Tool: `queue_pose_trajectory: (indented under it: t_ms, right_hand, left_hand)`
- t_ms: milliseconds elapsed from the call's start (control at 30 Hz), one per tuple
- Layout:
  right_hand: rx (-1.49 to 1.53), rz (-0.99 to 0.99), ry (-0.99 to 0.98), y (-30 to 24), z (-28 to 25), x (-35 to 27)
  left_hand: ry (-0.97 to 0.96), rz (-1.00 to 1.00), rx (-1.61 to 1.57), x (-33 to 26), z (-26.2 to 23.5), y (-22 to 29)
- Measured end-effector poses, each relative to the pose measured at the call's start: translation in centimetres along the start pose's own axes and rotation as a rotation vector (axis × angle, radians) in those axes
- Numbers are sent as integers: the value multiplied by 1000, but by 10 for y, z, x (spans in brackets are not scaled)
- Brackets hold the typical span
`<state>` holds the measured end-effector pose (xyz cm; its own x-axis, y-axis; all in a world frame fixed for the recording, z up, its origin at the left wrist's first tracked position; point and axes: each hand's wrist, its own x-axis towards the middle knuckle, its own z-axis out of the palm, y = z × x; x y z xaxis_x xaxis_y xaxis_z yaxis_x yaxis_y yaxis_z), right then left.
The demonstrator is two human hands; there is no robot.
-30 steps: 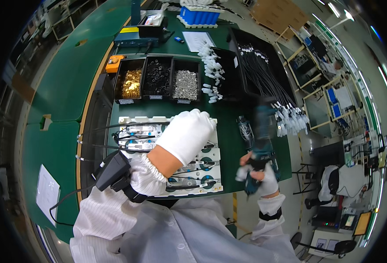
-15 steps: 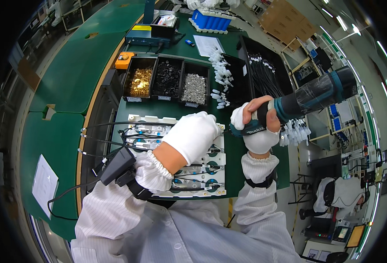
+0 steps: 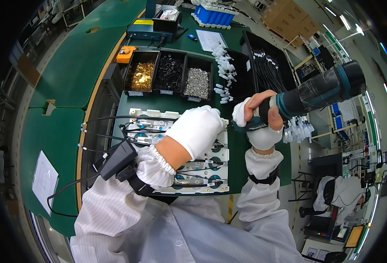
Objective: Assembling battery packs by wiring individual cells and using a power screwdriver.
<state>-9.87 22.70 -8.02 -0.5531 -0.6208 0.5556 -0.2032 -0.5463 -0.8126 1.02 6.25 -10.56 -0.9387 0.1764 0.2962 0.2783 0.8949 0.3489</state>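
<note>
My left hand (image 3: 196, 131), in a white glove, is closed above the white board (image 3: 201, 189) fitted with cables and blue parts. Its fingers curl at the board's right edge, and what they hold, if anything, is hidden. Thick black cables (image 3: 132, 117) run off the board to the left. My right hand (image 3: 263, 118), its glove leaving some fingers bare, is wrapped round a teal-and-black cordless screwdriver (image 3: 320, 93). The tool's front end points left, close to my left fingers; its tip cannot be made out. A black device (image 3: 120, 160) is strapped on my left wrist.
Beyond the board stand black bins of brass pieces (image 3: 142, 76), black parts (image 3: 170, 72) and silver hardware (image 3: 197, 83). White-tipped connectors (image 3: 224, 74) hang by a box of black cables (image 3: 265, 72). A paper sheet (image 3: 211, 40) and blue battery-like block (image 3: 213, 16) lie farther back.
My left hand has shifted slightly right, closer to the screwdriver's front end. The whole view has moved a little; my right hand still grips the screwdriver.
</note>
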Motion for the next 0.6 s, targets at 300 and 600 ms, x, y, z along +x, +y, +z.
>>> queue_pose_trajectory:
  t_ms: [300,600]
  right_hand:
    - [-130,131,221,-3,20,3]
    - [-46,8,146,-29,31,-10]
  left_hand:
    - [26,32,42,3,3,0]
    - [-69,79,-166,0,-16,4]
